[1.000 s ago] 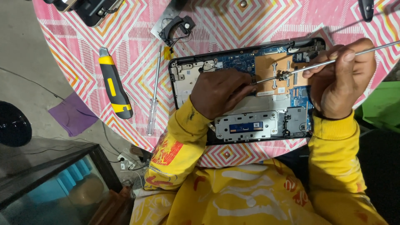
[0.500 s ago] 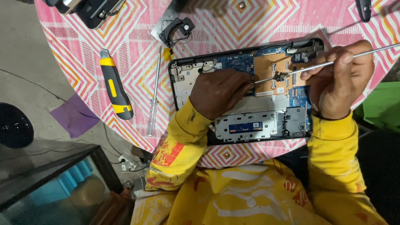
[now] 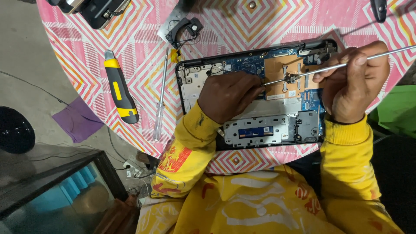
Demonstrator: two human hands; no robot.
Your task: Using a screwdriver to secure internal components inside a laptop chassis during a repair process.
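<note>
Little has changed: our right hand (image 3: 351, 82) still grips the long screwdriver (image 3: 329, 68), tip on the opened laptop (image 3: 255, 102) on the bench (image 3: 143, 47); our left hand (image 3: 229, 95) stays pressed, half curled, beside it.

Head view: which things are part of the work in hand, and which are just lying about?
In hand:
- opened laptop
- long metal rod, gripped by right hand
- left hand, resting on the laptop

Lying about:
- yellow-and-black utility knife
- clear-handled screwdriver
- small black fan
</note>
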